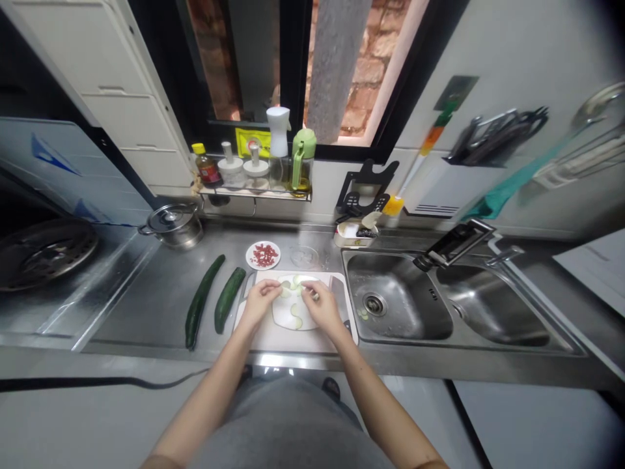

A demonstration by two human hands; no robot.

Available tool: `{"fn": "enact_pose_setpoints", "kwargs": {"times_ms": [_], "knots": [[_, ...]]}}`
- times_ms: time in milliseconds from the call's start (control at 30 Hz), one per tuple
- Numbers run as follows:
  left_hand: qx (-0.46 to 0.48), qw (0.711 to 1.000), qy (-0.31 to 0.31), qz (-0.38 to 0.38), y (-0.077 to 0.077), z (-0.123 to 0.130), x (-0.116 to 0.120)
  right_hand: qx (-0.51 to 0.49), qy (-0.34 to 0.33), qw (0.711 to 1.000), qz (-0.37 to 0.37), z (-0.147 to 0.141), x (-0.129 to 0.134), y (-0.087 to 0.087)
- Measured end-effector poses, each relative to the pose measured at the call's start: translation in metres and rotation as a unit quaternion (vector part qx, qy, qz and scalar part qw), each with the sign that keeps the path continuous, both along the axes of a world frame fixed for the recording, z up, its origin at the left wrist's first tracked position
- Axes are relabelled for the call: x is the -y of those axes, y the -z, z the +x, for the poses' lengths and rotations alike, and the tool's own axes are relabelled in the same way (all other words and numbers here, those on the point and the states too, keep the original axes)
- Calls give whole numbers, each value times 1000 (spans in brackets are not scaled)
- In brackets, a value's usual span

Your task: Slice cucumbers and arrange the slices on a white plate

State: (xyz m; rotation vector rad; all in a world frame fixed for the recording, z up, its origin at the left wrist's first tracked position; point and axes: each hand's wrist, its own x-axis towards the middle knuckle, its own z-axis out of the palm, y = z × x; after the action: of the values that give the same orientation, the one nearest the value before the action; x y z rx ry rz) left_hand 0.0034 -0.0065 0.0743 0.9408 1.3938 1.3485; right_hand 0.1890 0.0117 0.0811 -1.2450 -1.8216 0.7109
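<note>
A white plate [279, 318] rests on a pale cutting board [293, 342], with thin pale-green cucumber slices [295, 316] laid on it. Over the plate's left side, my left hand [262, 299] is closed in a pinch on a cucumber slice. My right hand [320, 305] is over the right side, thumb and fingers pinched at another slice near the plate's far edge; its fingers partly hide that slice. Beside my right hand, a knife [336, 286] lies on the board, partly covered by my wrist. Two cucumbers, a long one [201, 306] and a cut shorter one [229, 299], lie left of the board.
Behind the board stand a small plate of chopped red pieces [264, 255] and a clear dish [303, 257]. A lidded pot [174, 225] is at the back left. To the right is a double sink [405, 299] with a faucet [454, 244]. Bottles [303, 163] line a wall shelf.
</note>
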Motion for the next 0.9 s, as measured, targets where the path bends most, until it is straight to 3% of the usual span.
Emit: {"fn": "enact_pose_setpoints", "kwargs": {"times_ms": [133, 267, 800, 900], "knots": [[-4, 999, 21, 29, -18, 10, 1, -11, -49, 998, 36, -11, -8, -13], [0, 999, 36, 37, -24, 17, 2, -13, -77, 996, 43, -17, -11, -17], [-11, 999, 38, 30, -20, 15, 4, -37, -79, 996, 10, -18, -8, -21], [29, 1000, -1, 8, -17, 16, 9, -55, -76, 996, -9, -17, -9, -22]]}}
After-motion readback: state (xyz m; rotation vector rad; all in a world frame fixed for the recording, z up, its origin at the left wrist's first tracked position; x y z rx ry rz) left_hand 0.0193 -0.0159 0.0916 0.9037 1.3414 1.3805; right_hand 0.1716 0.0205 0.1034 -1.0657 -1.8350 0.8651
